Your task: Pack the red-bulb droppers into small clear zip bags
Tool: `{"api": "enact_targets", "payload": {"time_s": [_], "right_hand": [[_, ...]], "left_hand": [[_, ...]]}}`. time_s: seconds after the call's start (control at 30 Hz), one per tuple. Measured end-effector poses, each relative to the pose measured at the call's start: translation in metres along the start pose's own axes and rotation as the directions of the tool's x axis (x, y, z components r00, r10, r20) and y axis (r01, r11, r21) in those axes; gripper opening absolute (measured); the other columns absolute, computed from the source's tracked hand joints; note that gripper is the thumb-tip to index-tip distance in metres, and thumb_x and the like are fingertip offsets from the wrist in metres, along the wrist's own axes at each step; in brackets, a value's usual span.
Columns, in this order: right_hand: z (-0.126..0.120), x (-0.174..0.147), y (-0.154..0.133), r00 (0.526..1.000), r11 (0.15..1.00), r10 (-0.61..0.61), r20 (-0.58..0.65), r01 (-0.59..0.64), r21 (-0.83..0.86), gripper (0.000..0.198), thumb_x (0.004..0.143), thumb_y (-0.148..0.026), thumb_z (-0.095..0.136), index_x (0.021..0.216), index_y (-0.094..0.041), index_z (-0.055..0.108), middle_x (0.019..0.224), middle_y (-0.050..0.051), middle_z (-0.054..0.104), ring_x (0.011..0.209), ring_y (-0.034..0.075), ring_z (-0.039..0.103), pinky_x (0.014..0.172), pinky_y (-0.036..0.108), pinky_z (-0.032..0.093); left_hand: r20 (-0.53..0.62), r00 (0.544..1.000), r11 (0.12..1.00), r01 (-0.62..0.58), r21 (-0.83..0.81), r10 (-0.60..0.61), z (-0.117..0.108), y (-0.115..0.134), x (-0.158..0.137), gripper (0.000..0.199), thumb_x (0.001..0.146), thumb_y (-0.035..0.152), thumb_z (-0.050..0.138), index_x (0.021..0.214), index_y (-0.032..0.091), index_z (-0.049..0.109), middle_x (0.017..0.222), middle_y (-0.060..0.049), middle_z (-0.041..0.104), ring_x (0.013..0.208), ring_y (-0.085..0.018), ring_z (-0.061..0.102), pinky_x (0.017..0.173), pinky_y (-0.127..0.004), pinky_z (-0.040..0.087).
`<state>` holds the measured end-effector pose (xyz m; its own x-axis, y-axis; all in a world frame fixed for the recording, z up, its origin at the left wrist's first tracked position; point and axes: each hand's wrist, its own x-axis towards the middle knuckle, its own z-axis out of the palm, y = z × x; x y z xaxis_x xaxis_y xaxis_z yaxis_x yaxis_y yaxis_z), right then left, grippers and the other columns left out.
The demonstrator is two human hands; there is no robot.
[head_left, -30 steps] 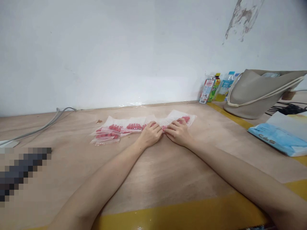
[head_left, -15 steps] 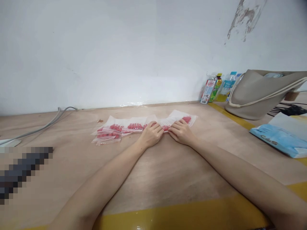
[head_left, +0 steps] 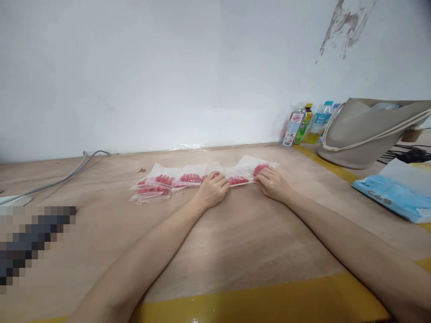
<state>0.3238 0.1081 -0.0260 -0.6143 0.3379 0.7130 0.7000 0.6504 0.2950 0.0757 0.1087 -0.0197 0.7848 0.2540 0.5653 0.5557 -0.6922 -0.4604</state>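
Several clear zip bags holding small red pieces lie in an overlapping row in front of me. My left hand (head_left: 213,189) is closed, its fingers curled at the near edge of a zip bag (head_left: 238,180) in the middle of the row and covering part of the neighbouring bag. At the right end, my right hand (head_left: 272,183) pinches the near edge of the last zip bag (head_left: 251,161), whose red pieces show just above the fingers. Left of both hands are another filled bag (head_left: 190,177) and a small overlapping pile of bags (head_left: 153,190).
A grey cable (head_left: 70,172) runs along the table's left side, above a pixelated dark area. Bottles (head_left: 321,121) and a carton (head_left: 292,128) stand by the wall. A grey bag (head_left: 363,132) and a blue tissue pack (head_left: 387,197) are on the right. Yellow tape (head_left: 262,303) marks the near edge.
My right hand has shifted right, away from my left hand, uncovering more red pieces in the middle bag. My left hand stays in place.
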Motion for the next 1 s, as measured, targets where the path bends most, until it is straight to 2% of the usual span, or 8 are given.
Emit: {"api": "enact_targets", "payload": {"time_s": [0.17,0.27,0.33,0.53,0.67,0.8,0.87,1.0], "right_hand": [[-0.002,0.001,0.004,0.980,0.991,0.122,0.156,-0.130,0.043,0.024,0.085,-0.034,0.045,0.089,-0.019,0.064,0.088,0.007,0.066,0.086,0.019,0.055,0.079,0.034,0.034],[-0.001,-0.007,0.013,0.939,0.967,0.223,0.262,-0.246,0.059,0.051,0.079,-0.050,0.050,0.119,-0.019,0.051,0.118,0.011,0.055,0.108,0.025,0.048,0.088,0.040,0.033],[0.002,-0.014,0.021,0.909,0.952,0.270,0.316,-0.300,0.051,0.056,0.079,-0.052,0.047,0.123,-0.018,0.048,0.126,0.013,0.049,0.116,0.027,0.043,0.091,0.043,0.033],[0.006,-0.018,0.030,0.852,0.911,0.409,0.326,-0.405,-0.081,0.037,0.084,-0.032,0.041,0.115,-0.015,0.054,0.116,0.014,0.057,0.100,0.025,0.055,0.077,0.036,0.042],[0.001,-0.013,0.024,0.768,0.817,0.577,0.278,-0.545,-0.190,0.034,0.087,-0.037,0.037,0.103,-0.020,0.061,0.092,0.009,0.067,0.076,0.024,0.061,0.059,0.031,0.039],[0.000,-0.010,0.018,0.692,0.702,0.712,0.114,-0.701,-0.130,0.035,0.087,-0.039,0.035,0.103,-0.023,0.062,0.086,0.007,0.068,0.072,0.022,0.060,0.056,0.029,0.037],[0.000,-0.007,0.013,0.721,0.719,0.693,-0.003,-0.692,-0.067,0.035,0.088,-0.034,0.034,0.107,-0.021,0.060,0.093,0.007,0.066,0.077,0.021,0.059,0.061,0.029,0.039],[-0.002,0.007,-0.013,0.898,0.901,0.424,-0.116,-0.431,-0.040,0.033,0.086,-0.023,0.039,0.113,-0.017,0.056,0.101,0.009,0.064,0.088,0.021,0.056,0.074,0.031,0.038]], "left_hand": [[0.035,0.995,0.996,0.093,0.000,-0.093,-0.002,0.002,0.003,0.015,0.087,0.015,0.044,0.084,0.015,0.059,0.087,-0.006,0.062,0.090,-0.019,0.054,0.087,-0.036,0.038],[0.065,0.988,0.990,0.142,-0.001,-0.142,-0.001,0.004,0.006,0.022,0.087,0.018,0.046,0.108,0.018,0.055,0.110,-0.010,0.057,0.106,-0.024,0.049,0.092,-0.041,0.034],[0.101,0.985,0.990,0.141,-0.014,-0.139,0.000,0.005,0.007,0.025,0.088,0.016,0.045,0.111,0.022,0.054,0.114,-0.007,0.056,0.111,-0.024,0.046,0.097,-0.045,0.029],[0.205,0.968,0.983,0.165,-0.075,-0.147,0.006,0.001,0.009,0.025,0.088,0.024,0.046,0.111,0.022,0.055,0.103,-0.004,0.063,0.104,-0.023,0.052,0.100,-0.053,0.022],[0.250,0.952,0.970,0.212,-0.117,-0.178,0.013,-0.004,0.010,0.030,0.089,0.029,0.044,0.117,0.023,0.052,0.114,-0.005,0.059,0.104,-0.021,0.053,0.093,-0.045,0.035],[0.250,0.950,0.961,0.229,-0.154,-0.186,0.018,-0.005,0.011,0.033,0.088,0.029,0.043,0.120,0.023,0.049,0.119,-0.005,0.056,0.106,-0.021,0.052,0.089,-0.039,0.040],[0.216,0.955,0.956,0.242,-0.164,-0.205,0.016,-0.003,0.012,0.037,0.087,0.029,0.045,0.123,0.021,0.046,0.120,-0.008,0.055,0.110,-0.023,0.050,0.092,-0.043,0.036],[0.092,0.954,0.938,0.296,-0.179,-0.284,0.003,0.003,0.008,0.055,0.084,0.033,0.049,0.131,0.010,0.032,0.125,-0.017,0.046,0.118,-0.029,0.039,0.098,-0.048,0.030]]}}
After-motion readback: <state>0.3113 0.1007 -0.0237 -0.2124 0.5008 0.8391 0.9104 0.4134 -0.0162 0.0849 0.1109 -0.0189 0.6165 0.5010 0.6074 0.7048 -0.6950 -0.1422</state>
